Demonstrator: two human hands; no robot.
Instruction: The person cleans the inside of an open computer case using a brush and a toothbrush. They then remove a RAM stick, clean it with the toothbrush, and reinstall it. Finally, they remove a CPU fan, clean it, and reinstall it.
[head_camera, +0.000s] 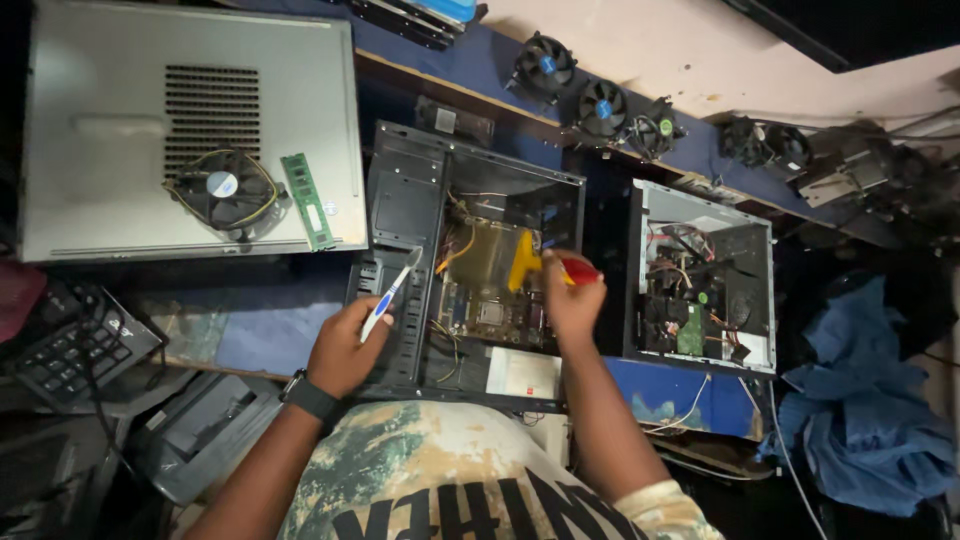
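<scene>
An open black computer case (400, 205) lies on its side in front of me, its motherboard (492, 290) showing. My left hand (347, 345) grips a blue and white toothbrush (392, 293) over the case's left edge, bristles pointing up and away. My right hand (572, 298) holds a brush with a red handle (580, 268) and yellow bristles (521, 260) against the board inside the case. A dark watch sits on my left wrist.
A grey case side panel (120, 60) at the left carries a cooler fan (222, 187) and a green memory stick (307, 200). A second open case (700, 275) stands at the right, with blue cloth (860, 410) beside it. Several cooler fans (603, 106) line the back shelf. A keyboard (70, 345) lies at the left.
</scene>
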